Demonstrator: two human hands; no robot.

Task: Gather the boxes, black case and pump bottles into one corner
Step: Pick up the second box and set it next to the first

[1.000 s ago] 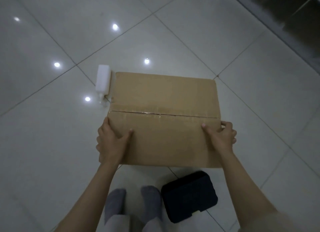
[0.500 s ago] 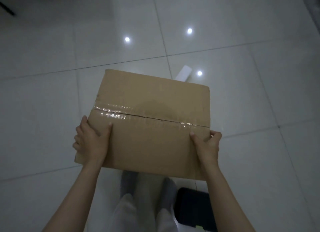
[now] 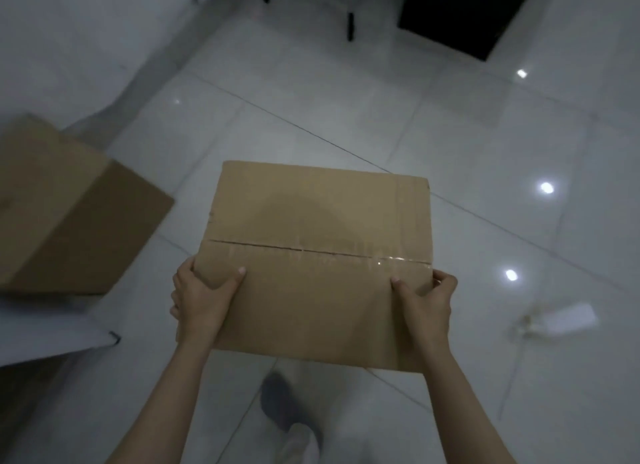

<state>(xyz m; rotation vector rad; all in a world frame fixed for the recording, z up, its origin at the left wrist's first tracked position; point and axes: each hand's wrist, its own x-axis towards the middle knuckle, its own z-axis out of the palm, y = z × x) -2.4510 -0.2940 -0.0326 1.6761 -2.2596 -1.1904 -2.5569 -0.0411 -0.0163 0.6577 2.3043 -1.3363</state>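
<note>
While both hands carry it above the floor, the taped cardboard box (image 3: 317,255) sits level in the middle of the view, its top seam running left to right under a strip of clear tape. At the box's near left corner the left hand (image 3: 201,297) grasps it, thumb laid flat on the top face and the other fingers wrapped down over the side edge. In the same way the right hand (image 3: 427,299) grasps the near right corner, thumb on top and fingers curled round the side. On the left stands a second, larger cardboard box (image 3: 72,214), close to the white wall (image 3: 69,41). Well apart on the right, a white pump bottle (image 3: 554,320) lies on its side on the glossy tiled floor (image 3: 485,134), blurred. Below the carried box, one grey-socked foot (image 3: 280,404) shows on the tiles. At the far edge are dark furniture legs (image 3: 350,27) and a black opening (image 3: 460,10).
</note>
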